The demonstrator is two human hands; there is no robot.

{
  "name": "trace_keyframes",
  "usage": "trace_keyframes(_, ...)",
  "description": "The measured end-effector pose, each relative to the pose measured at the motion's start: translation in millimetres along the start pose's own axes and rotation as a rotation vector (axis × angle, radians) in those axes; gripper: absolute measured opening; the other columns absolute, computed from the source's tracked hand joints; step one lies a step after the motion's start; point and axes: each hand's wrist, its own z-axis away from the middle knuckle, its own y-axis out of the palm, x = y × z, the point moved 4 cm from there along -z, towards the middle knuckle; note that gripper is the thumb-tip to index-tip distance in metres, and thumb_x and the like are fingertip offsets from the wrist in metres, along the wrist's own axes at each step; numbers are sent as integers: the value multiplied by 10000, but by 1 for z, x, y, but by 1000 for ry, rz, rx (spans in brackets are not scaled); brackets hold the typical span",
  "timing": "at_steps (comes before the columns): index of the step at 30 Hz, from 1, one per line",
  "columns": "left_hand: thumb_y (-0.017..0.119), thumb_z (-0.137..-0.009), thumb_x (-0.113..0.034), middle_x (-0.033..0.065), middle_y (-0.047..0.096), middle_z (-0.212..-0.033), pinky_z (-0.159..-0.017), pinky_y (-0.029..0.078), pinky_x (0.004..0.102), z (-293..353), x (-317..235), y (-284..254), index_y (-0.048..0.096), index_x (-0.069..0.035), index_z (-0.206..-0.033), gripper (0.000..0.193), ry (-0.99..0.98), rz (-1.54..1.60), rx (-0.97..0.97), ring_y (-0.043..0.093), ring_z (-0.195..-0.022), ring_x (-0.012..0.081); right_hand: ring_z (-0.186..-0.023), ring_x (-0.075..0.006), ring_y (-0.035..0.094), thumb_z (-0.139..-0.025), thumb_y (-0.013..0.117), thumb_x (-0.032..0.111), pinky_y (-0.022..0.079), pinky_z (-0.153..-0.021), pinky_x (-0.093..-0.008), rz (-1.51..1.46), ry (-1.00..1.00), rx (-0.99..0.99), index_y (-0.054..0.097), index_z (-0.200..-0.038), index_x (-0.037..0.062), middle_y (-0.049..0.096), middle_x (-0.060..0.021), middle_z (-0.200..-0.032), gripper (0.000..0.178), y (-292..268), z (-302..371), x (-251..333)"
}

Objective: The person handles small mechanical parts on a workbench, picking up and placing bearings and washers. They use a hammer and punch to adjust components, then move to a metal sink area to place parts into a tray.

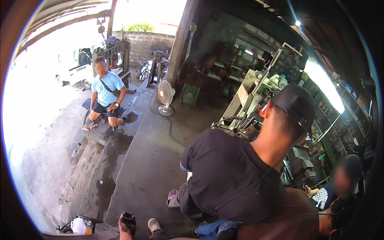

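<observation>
At the lower edge, left of the middle, my left hand (122,226) is closed around a small dark rounded part (129,219); its exact kind is too dark to make out. The hand is held above the floor, close to a light-coloured shoe (153,225). Beside it on the left stand a white plastic bag (78,226) and a bottle of yellow-orange liquid (89,228). My right hand does not show.
A person in a black shirt and cap (236,176) bends close on the right; another person (346,180) is behind. A person in light blue (108,86) sits at the far left. A standing fan (165,94) trails its cable (171,134) across the concrete floor. Shelves (340,124) line the right.
</observation>
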Motion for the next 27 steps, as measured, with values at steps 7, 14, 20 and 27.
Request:
trace_keyframes(7, 694, -1007, -486, 102, 803, -1111, -747, 686, 408, -49, -75, 40, 748, -214, -1293, 398, 62, 83, 25, 780, -918, 268, -1267, -387, 692, -973, 688, 558, 541, -1076, -457, -44, 17, -18, 778, -1257, 26, 733, -222, -1350, 610, -42, -62, 51)
trace_keyframes(14, 707, -989, -484, 99, 806, -1092, -817, 665, 440, -53, -170, 32, 758, -118, -1196, 423, 260, 57, -43, 770, -964, 301, -1273, -387, 689, -972, 691, 558, 539, -1078, -455, -20, -2, 18, 775, -1262, 23, 731, -223, -1354, 614, -79, -137, 92)
trace_keyframes(20, 690, -985, -553, 109, 800, -1054, -730, 678, 410, -47, -252, 25, 730, -147, -1207, 464, 351, 57, -157, 778, -872, 269, -1278, -387, 686, -970, 693, 558, 538, -1080, -453, 78, 10, 118, 772, -1265, 21, 729, -224, -1358, 618, -86, -196, 120)
trace_keyframes(27, 693, -997, -533, 101, 798, -1048, -734, 676, 388, -78, -343, 16, 738, -113, -1168, 456, 500, 169, -255, 777, -890, 256, -1283, -387, 683, -968, 696, 558, 536, -1083, -451, 279, 12, 276, 769, -1270, 18, 727, -225, -1362, 622, -87, -260, 209)
